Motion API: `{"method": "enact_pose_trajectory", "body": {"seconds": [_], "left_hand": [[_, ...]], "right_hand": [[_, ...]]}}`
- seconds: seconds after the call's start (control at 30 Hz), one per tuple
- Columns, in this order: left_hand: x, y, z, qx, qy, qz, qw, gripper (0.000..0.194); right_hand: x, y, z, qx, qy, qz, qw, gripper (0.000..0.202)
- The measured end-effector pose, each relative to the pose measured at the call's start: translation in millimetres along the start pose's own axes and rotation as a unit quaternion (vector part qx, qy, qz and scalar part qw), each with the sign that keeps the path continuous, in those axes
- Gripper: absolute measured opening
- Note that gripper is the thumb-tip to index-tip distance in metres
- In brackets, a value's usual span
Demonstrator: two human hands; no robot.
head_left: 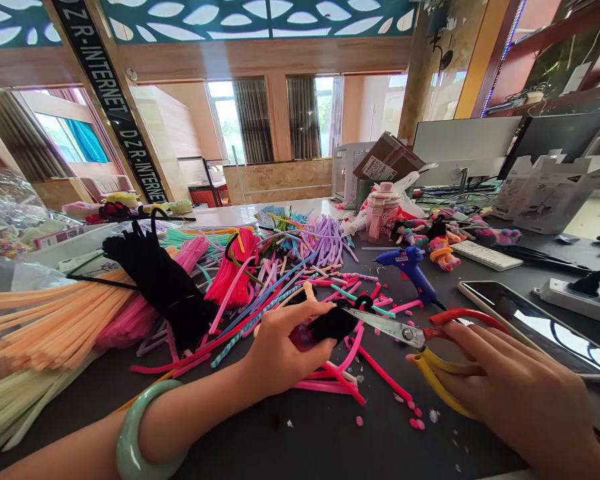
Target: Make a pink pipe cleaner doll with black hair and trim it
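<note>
My left hand [290,343] is closed around a small pipe-cleaner figure with a black fuzzy top [334,325]; the palm hides much of it. A green bangle circles that wrist. In my right hand [515,380] is a pair of scissors [387,327] with one red and one yellow handle. Their blade tips reach the upper edge of the black part, near a small black curl [365,303]. Whether the tips touch it I cannot tell. Pink and red pipe cleaners [380,373] lie under and beside the left hand.
A blue glue gun [410,270] lies beyond the scissors, and a phone [535,320] on the right. Bundles of black [165,287], peach [70,320] and red pipe cleaners [235,270] spread over the left side. Small dolls [443,247] and a pink bottle [381,210] stand further back.
</note>
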State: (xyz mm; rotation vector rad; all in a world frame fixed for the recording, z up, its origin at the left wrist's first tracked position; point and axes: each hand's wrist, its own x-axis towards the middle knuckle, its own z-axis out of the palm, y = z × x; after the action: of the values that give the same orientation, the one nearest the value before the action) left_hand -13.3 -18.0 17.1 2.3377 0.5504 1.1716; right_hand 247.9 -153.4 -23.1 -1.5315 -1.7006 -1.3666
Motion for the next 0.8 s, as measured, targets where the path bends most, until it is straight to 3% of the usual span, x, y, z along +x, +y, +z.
{"method": "enact_pose_trajectory", "body": {"seconds": [0.27, 0.8], "left_hand": [[-0.9, -1.5, 1.8, 0.000, -0.003, -0.009, 1.000, 0.032], [-2.0, -1.3, 1.2, 0.000, -0.004, -0.012, 1.000, 0.032]], "right_hand": [[-4.7, 2.7, 5.1, 0.000, -0.027, -0.010, 1.000, 0.032], [-5.1, 4.7, 1.6, 0.002, -0.034, -0.015, 0.999, 0.026]]}}
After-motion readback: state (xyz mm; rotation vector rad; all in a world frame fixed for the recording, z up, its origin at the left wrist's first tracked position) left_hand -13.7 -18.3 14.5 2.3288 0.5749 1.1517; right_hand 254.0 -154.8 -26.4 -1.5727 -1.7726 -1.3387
